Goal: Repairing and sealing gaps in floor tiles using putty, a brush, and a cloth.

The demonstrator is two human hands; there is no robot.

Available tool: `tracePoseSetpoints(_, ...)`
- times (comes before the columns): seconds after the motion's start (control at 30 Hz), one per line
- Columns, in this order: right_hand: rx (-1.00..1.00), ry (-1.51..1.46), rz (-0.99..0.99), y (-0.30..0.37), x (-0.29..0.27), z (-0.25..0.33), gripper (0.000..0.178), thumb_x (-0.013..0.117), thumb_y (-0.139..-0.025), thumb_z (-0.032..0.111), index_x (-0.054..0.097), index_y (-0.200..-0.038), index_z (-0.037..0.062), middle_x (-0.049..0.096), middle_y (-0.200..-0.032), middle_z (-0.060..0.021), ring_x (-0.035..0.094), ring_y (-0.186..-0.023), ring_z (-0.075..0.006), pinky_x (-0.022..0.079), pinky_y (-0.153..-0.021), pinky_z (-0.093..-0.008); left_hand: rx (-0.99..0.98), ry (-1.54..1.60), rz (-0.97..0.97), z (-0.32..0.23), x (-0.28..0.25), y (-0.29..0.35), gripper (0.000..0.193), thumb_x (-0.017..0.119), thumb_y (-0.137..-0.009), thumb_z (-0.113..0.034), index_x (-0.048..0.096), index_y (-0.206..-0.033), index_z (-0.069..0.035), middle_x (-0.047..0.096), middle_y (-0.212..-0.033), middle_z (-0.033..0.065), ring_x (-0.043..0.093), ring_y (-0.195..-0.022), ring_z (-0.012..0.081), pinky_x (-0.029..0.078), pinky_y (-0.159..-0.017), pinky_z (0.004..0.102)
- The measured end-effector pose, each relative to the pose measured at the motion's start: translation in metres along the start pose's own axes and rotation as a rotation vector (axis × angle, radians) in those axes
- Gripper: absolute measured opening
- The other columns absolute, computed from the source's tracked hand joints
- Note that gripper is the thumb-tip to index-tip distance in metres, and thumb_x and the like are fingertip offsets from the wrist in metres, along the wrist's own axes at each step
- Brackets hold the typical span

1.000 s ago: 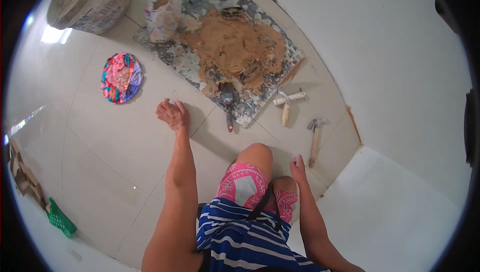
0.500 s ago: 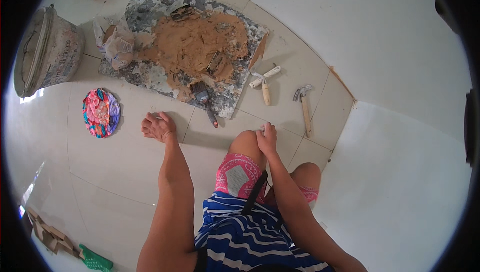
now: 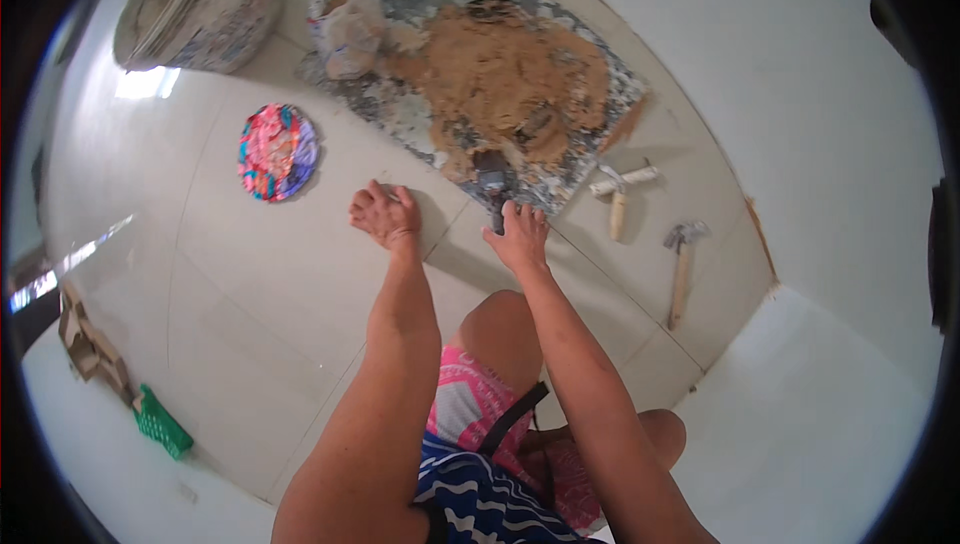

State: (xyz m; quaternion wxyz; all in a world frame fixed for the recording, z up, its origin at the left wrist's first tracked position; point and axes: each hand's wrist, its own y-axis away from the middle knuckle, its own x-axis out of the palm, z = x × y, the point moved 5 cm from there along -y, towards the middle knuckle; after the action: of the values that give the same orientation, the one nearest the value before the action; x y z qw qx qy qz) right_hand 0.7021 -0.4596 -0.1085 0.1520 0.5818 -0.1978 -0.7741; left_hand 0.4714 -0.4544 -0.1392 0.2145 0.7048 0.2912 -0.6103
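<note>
My left hand (image 3: pixel 386 216) rests on the tiled floor with its fingers apart, holding nothing. My right hand (image 3: pixel 520 236) is at the handle of a dark, wide-headed paintbrush (image 3: pixel 491 182), its thumb and fingers apart on either side of the handle; a firm grip does not show. The brush's head lies at the near edge of a stained, mottled board (image 3: pixel 405 129). A broad heap of wet brown mortar-like mix (image 3: pixel 500 79) is spread over that board.
Right of the board are a small trowel (image 3: pixel 618 212), a pale cylindrical piece (image 3: pixel 640 179) across it and a claw hammer (image 3: pixel 681 269). A plastic bag (image 3: pixel 350 39), crusted bucket (image 3: pixel 225 19) and flowered cloth disc (image 3: pixel 275 154) lie left. White walls (image 3: pixel 820 414) border the right.
My right hand has left my knee and moved forward to the paintbrush handle. My left hand stays on the floor. The view has shifted, so the scene sits further right and higher.
</note>
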Motion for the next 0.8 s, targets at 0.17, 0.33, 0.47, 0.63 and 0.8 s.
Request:
tracePoseSetpoints(0.17,0.003,-0.061,-0.171,-0.003,0.024,0.008,0.043,0.069,-0.073,0.031,0.049,-0.102,0.0069,0.054,-0.102,-0.0154,0.051,-0.103,-0.0361,0.043,-0.083,-0.05,0.023,0.033,-0.004,0.0,-0.003,0.003,0.037,0.058,-0.072,-0.032,0.053,-0.102,-0.01,0.048,-0.105,0.0131,0.04,-0.105,0.0327,0.029,-0.092,0.047)
tracePoseSetpoints(0.33,0.206,-0.226,-0.225,0.004,0.034,0.011,0.036,0.063,-0.073,0.021,0.044,-0.099,0.0038,0.052,-0.099,-0.0201,0.052,-0.097,-0.0399,0.043,-0.075,-0.0524,-0.035,-0.014,0.045,0.016,0.002,0.005,0.039,0.057,-0.074,-0.033,0.053,-0.106,-0.011,0.047,-0.105,0.0127,0.038,-0.106,0.0326,0.027,-0.093,0.0483)
tracePoseSetpoints(0.47,0.165,-0.489,-0.541,0.006,0.007,0.004,0.027,0.057,-0.076,0.014,0.039,-0.091,-0.0006,0.05,-0.088,-0.0215,0.052,-0.083,-0.0429,0.042,-0.072,-0.049,0.022,-0.009,0.092,-0.001,0.008,0.008,0.044,0.058,-0.075,-0.031,0.049,-0.112,-0.01,0.045,-0.109,0.0147,0.036,-0.107,0.0338,0.025,-0.095,0.0499)
tracePoseSetpoints(0.63,0.032,-0.657,-0.578,0.02,-0.055,0.033,0.024,0.053,-0.079,0.01,0.039,-0.095,-0.0006,0.049,-0.084,-0.0229,0.051,-0.079,-0.0414,0.041,-0.072,-0.0472,-0.005,0.043,0.163,0.003,0.01,0.012,0.041,0.058,-0.075,-0.033,0.05,-0.107,-0.008,0.044,-0.108,0.0152,0.036,-0.107,0.0345,0.026,-0.094,0.0489)
tracePoseSetpoints(0.8,-0.058,-0.768,-0.581,0.081,-0.148,0.049,0.028,0.055,-0.081,0.009,0.041,-0.103,-0.0023,0.052,-0.089,-0.0199,0.054,-0.077,-0.0327,0.045,-0.072,-0.0406,0.165,0.162,0.414,0.014,-0.006,-0.02,0.046,0.059,-0.076,-0.042,0.052,-0.103,-0.005,0.051,-0.103,0.0169,0.046,-0.101,0.0373,0.038,-0.086,0.0507)
